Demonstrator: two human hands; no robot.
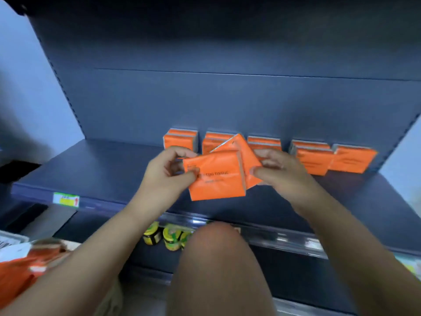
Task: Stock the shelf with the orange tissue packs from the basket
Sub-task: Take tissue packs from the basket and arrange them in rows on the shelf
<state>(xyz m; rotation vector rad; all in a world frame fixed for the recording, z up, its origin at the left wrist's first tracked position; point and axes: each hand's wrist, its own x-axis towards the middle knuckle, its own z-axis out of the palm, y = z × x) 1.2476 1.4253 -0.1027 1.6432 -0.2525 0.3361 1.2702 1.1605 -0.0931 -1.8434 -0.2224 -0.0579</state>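
Orange plastic-wrapped tissue packs (18, 272) seem heaped together in the lower left corner, too blurred to show what holds them. Right of them, a green-and-yellow price label (66, 200) sits on the front edge of the dark blue metal shelf (95, 172). Over the shelf's front half, the left hand (166, 172) pinches the left edge of a flat orange pack with dark lettering (216, 181), thumb on its face and fingers curled behind. Behind that hand, against the back panel, stands the leftmost shelved stack of orange packs (180, 139). Below the shelf, yellow-green jars with black lids (168, 238) line a lower level, and a bare knee (216, 258) rises just right of them. A second orange pack (245, 151) tilts on one corner, touching the lettered pack from behind. The right hand (278, 172) grips this tilted pack's right side, its thumb reaching toward the lettered pack's right edge. Two middle stacks (264, 142) show partly behind the held packs. Further right, a forward-set orange stack (312, 160) and the rightmost orange stack (353, 160) stand touching side by side, near the shelf's right upright.
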